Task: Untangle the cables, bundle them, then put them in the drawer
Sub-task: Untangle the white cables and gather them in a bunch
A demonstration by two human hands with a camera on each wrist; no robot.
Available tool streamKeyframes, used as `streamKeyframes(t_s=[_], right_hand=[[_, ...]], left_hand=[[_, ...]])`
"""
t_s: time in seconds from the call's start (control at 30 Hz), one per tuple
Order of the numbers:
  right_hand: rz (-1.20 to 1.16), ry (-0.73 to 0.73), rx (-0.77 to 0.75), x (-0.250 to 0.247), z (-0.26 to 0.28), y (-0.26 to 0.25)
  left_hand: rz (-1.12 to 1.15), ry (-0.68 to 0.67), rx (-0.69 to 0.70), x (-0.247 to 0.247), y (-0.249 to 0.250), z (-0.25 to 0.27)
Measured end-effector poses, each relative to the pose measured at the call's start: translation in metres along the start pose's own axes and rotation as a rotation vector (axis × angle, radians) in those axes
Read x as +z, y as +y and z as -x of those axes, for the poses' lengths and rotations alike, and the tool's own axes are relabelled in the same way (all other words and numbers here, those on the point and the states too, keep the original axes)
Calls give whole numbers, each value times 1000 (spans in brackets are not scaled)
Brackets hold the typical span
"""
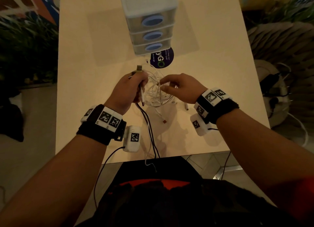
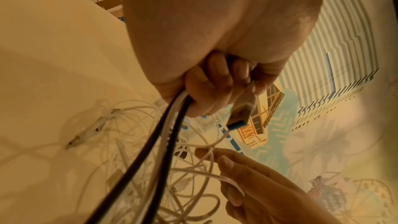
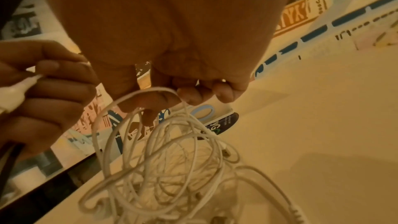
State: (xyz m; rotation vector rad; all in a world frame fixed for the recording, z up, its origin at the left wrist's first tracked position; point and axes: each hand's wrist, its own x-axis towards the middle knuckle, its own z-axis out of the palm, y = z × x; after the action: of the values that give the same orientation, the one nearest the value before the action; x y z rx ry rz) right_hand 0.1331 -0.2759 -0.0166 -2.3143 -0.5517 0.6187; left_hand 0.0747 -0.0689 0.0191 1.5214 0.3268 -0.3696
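Note:
A tangle of thin white cables [image 1: 157, 92] [image 3: 172, 159] hangs between my hands just above the table [image 1: 212, 57]. My left hand [image 1: 130, 87] [image 2: 215, 88] grips a bunch of black and white cables [image 2: 159, 142], and a USB plug [image 1: 139, 68] [image 2: 239, 113] sticks out above its fist. Those cables trail toward me over the table's near edge. My right hand [image 1: 175, 87] [image 3: 185, 94] pinches a white strand of the tangle between thumb and fingertips. A small three-drawer unit [image 1: 149, 23] with blue ring handles stands behind the tangle, its drawers closed.
A dark round sticker [image 1: 162, 57] lies on the table just before the drawer unit. Loose white plug ends [image 1: 186, 107] lie on the table under my right wrist. Plants and floor clutter flank the table on both sides.

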Motion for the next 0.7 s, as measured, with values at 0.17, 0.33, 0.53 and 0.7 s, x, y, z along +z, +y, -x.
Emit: streamKeyframes(t_s=[0.17, 0.33, 0.53, 0.7], right_hand=[[-168, 48, 9, -1, 1, -4], [-252, 93, 32, -3, 0, -5], [-255, 64, -44, -5, 6, -2], [-125, 157, -7, 6, -5, -8]], left_hand=[[-85, 56, -8, -1, -3, 1], [-123, 156, -22, -4, -6, -1], [-172, 172, -67, -6, -10, -6], [-187, 146, -83, -4, -10, -7]])
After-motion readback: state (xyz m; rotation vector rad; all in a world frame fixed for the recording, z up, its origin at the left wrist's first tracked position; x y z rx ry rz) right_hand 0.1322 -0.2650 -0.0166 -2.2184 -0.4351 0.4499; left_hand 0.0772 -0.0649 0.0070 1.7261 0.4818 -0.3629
